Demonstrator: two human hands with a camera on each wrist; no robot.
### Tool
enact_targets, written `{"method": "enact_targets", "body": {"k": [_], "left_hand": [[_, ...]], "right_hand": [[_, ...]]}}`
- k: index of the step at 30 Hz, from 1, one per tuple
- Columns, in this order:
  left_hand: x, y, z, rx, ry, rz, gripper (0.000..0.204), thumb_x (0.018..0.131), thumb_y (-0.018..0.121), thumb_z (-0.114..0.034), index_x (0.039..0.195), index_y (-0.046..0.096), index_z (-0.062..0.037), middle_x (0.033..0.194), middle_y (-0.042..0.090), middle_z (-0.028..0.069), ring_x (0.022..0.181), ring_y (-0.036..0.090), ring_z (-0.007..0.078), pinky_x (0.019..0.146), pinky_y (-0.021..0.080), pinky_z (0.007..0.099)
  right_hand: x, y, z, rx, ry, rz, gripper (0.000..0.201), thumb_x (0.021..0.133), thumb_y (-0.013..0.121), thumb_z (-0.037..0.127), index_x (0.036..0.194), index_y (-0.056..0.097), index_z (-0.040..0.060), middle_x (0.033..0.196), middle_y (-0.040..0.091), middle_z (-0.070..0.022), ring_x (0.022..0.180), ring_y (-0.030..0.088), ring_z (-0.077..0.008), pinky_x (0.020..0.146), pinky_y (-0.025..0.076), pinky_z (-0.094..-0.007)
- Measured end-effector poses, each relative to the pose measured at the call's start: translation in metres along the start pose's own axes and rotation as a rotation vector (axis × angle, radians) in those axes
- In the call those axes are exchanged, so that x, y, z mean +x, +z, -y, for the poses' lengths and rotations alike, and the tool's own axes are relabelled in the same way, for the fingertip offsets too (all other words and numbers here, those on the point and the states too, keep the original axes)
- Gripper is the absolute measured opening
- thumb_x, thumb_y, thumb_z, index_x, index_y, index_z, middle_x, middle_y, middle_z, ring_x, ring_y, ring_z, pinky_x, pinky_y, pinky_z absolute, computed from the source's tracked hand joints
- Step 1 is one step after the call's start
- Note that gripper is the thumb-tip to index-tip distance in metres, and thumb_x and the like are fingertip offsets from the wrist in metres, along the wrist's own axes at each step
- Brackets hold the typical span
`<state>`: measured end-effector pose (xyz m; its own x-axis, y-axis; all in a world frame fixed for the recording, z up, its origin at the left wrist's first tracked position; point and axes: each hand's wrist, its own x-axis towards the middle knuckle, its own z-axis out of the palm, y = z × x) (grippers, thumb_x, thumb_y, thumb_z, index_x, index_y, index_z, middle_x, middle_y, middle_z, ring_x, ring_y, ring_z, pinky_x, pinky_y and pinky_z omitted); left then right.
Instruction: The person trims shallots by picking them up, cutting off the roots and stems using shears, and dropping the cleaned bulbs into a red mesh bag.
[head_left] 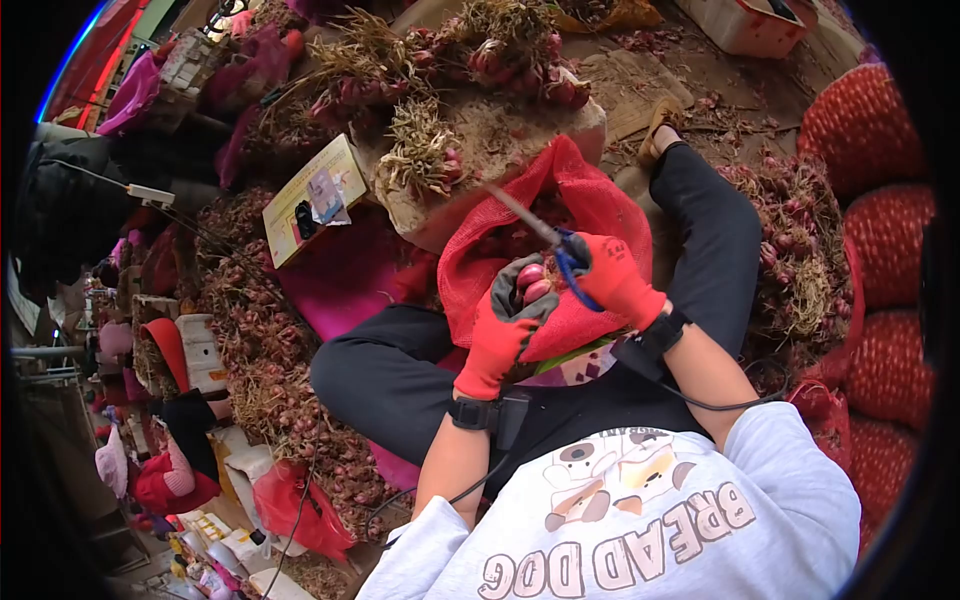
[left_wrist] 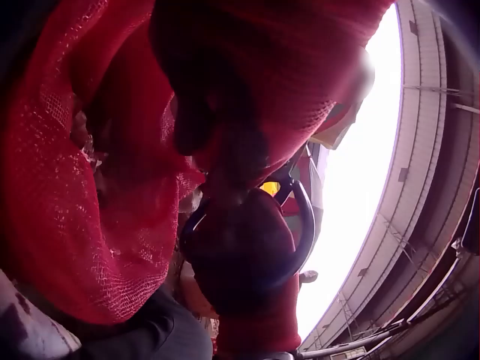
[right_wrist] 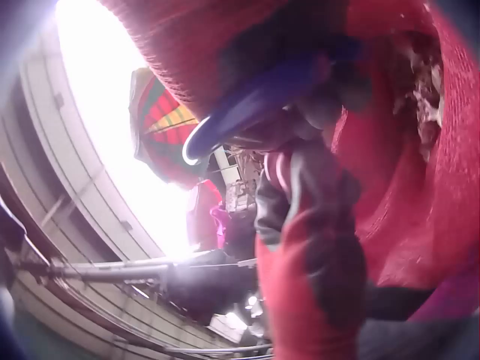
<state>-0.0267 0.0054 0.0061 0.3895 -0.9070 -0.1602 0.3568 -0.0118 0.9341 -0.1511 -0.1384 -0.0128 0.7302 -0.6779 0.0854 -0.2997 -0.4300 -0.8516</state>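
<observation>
In the head view the gloved left hand [head_left: 505,318] holds red shallots [head_left: 534,283] between curled fingers and thumb, above the near edge of an open red mesh bag [head_left: 462,255]. The gloved right hand [head_left: 618,280] grips scissors by their blue handles [head_left: 574,270], with the long blades [head_left: 520,214] pointing up and left over the bag. Both hands are close together. In the right wrist view the left hand [right_wrist: 311,240] is beside the blue handle [right_wrist: 255,105]. The left wrist view shows the right hand [left_wrist: 244,247] in the handle loops; the shallots are hidden there.
A stone block [head_left: 500,150] beyond the bag bears a dried-stem bunch [head_left: 422,150]. A yellow board [head_left: 290,205] with small items lies left of it. Heaped shallots [head_left: 265,360] spread at left, more [head_left: 790,230] at right. Full red mesh sacks [head_left: 885,250] line the far right.
</observation>
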Motion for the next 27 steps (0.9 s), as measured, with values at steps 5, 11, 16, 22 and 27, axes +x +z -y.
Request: {"method": "enact_targets", "body": {"k": [5,11,16,22,27], "left_hand": [[0.002,-0.014,-0.008,-0.1,-0.12,-0.068,0.044,0.093,0.059,-0.015,0.133,0.044,-0.0058,0.102,0.062,0.0062,0.085,0.06,0.0137,0.071,0.051,0.0247],[0.003,-0.027,-0.02,-0.798,-0.302,0.122,0.052,0.097,0.049,-0.04,0.132,0.044,-0.0019,0.094,0.062,0.0071,0.075,0.056,0.0148,0.061,0.046,0.0271],[0.005,-0.028,-0.02,-0.793,-0.478,0.093,0.06,0.095,0.044,-0.054,0.119,0.053,-0.0004,0.075,0.058,0.0053,0.058,0.048,0.0138,0.051,0.037,0.0232],[0.004,-0.039,-0.003,-0.861,-0.566,0.239,0.054,0.094,0.042,-0.058,0.091,0.056,-0.0058,0.063,0.044,0.003,0.047,0.036,0.0102,0.042,0.03,0.0219],[0.008,-0.044,0.007,-0.984,-0.703,0.389,0.059,0.095,0.038,-0.059,0.09,0.057,-0.003,0.055,0.033,-0.0016,0.041,0.029,0.0082,0.038,0.025,0.0209]], "right_hand": [[-0.008,-0.034,0.001,0.095,0.042,0.137,0.031,0.08,0.073,0.032,0.091,0.063,0.0053,0.076,0.061,-0.0132,0.067,0.06,-0.0293,0.062,0.045,-0.0371],[-0.029,-0.063,0.028,-0.122,-0.001,0.11,0.034,0.076,0.075,0.037,0.087,0.066,0.0062,0.07,0.06,-0.0109,0.061,0.059,-0.0257,0.057,0.045,-0.0354],[-0.031,-0.059,0.033,-0.105,-0.041,0.169,0.036,0.077,0.074,0.04,0.09,0.066,0.007,0.075,0.063,-0.0127,0.068,0.062,-0.031,0.06,0.047,-0.0365],[-0.023,-0.052,0.035,-0.194,-0.218,0.219,0.042,0.074,0.074,0.042,0.092,0.065,0.0052,0.081,0.066,-0.0131,0.078,0.065,-0.0315,0.069,0.051,-0.038],[-0.023,-0.06,0.035,-0.318,-0.339,0.217,0.044,0.074,0.074,0.043,0.093,0.064,0.0058,0.082,0.064,-0.0121,0.076,0.064,-0.0303,0.066,0.05,-0.0381]]}}
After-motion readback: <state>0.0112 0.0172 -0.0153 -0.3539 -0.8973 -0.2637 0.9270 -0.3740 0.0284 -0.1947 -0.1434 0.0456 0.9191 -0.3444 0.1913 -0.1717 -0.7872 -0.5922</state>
